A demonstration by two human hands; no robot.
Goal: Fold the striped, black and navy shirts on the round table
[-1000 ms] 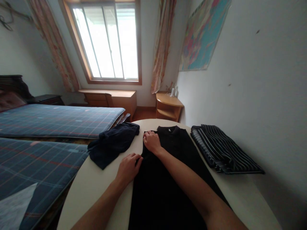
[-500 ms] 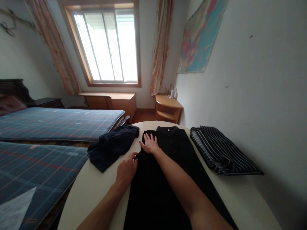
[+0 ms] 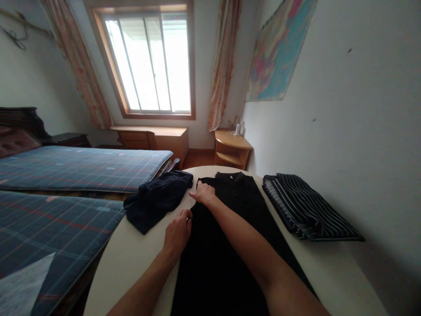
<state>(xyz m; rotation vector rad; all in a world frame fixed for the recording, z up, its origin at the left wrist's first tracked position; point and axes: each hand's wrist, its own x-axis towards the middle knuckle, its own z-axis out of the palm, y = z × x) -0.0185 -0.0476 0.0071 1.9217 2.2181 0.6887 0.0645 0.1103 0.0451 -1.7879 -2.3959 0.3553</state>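
A black collared shirt (image 3: 226, 245) lies spread lengthwise on the round cream table (image 3: 115, 263), its collar at the far end. My left hand (image 3: 178, 230) is at the shirt's left side, with thumb and fingers pinched on the edge of the cloth. Farther up, my right hand (image 3: 204, 193) rests at the left shoulder, fingers curled down on the fabric and thumb sticking out to the left. Its fingertips are partly hidden. My right forearm crosses over the shirt's front.
Crumpled dark navy cloth (image 3: 158, 199) lies at the table's left edge. On the right is a folded black-and-white striped garment (image 3: 309, 206), near the wall. Beds with blue plaid mattresses (image 3: 82, 169) stand to the left. A wooden corner shelf (image 3: 233, 140) stands beyond the table.
My right hand has gone from lying flat with spread fingers to curled fingers at the shirt's shoulder. My left hand stays at the side edge. The view has shifted slightly.
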